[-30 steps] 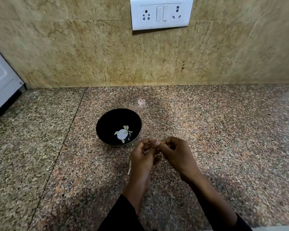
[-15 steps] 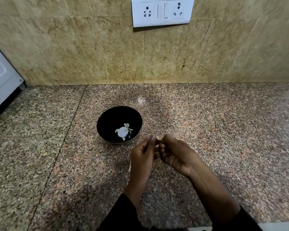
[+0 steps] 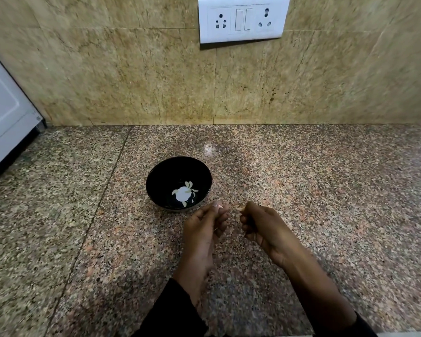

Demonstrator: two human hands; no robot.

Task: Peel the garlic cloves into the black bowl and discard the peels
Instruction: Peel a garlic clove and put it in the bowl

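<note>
A black bowl (image 3: 159,181) stands on the granite counter and holds several peeled garlic cloves (image 3: 189,185) around its white centre. Just in front of and to the right of the bowl, my left hand (image 3: 203,227) has its fingers curled and pinches a small pale garlic clove (image 3: 218,205) at the fingertips; most of the clove is hidden. My right hand (image 3: 261,226), a short gap to the right, is curled too and pinches a tiny pale scrap, apparently peel (image 3: 241,209), between thumb and finger.
The speckled granite counter (image 3: 326,190) runs to a beige tiled wall with a white socket and switch plate (image 3: 242,19). A white appliance (image 3: 3,113) stands at the far left. A seam in the counter runs left of the bowl.
My hands were touching at the fingertips over the clove; now they have pulled a little apart, the right hand drawing away to the right. The view has shifted slightly.
</note>
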